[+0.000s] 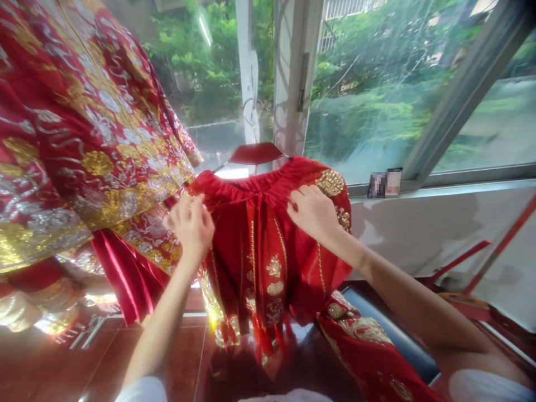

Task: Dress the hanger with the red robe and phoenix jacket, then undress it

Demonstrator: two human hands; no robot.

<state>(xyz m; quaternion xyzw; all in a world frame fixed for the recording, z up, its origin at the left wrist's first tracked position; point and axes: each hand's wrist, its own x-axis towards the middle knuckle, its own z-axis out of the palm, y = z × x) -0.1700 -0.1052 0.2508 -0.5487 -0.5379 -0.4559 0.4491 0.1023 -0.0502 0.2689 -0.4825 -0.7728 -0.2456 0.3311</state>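
A red skirt (234, 234) with gold embroidery, beaded lines and tasselled panels hangs in front of me. Its gathered waist is below a dark red hanger (256, 153). My left hand (191, 224) is at the left end of the waist, fingers curled and closed on the cloth. On the other side, my right hand (312, 211) pinches the waist near a round gold motif (330, 182). The fingertips of both hands are partly hidden.
On the left hangs a red jacket (96, 128) with gold and silver embroidery. Behind the skirt are window panes (368, 100) and a white post (250, 89) with a metal ring. More red embroidered cloth (360, 340) lies over a dark bench (397, 329) at lower right.
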